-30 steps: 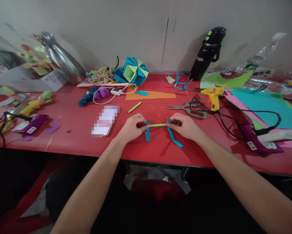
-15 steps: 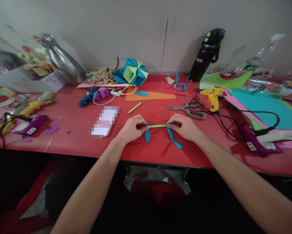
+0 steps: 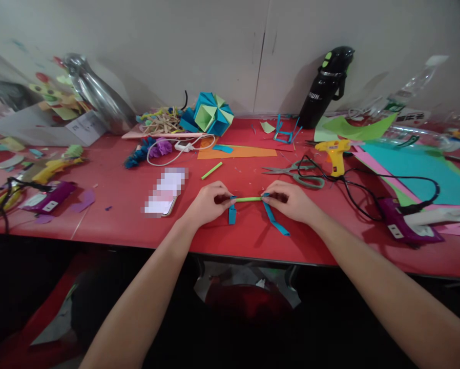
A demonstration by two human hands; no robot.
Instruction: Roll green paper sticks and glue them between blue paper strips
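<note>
A thin green paper tube (image 3: 248,199) spans level between my two hands, above the red table (image 3: 230,241). My left hand (image 3: 211,203) pinches its left end, where a blue paper strip (image 3: 232,214) hangs down. At the right end my right hand (image 3: 290,201) pinches the joint with a second, longer blue strip (image 3: 276,220), which slants down to the right. Another green tube (image 3: 212,170) lies on the table beyond my left hand. Grey-green scissors (image 3: 309,177) rest just beyond my right hand.
A phone (image 3: 166,192) lies left of my hands. To the right are a yellow glue gun (image 3: 335,156), black cables and a purple power strip (image 3: 406,220). Behind stand a blue-green paper ball (image 3: 212,114), a small blue frame (image 3: 284,134) and a black bottle (image 3: 326,87).
</note>
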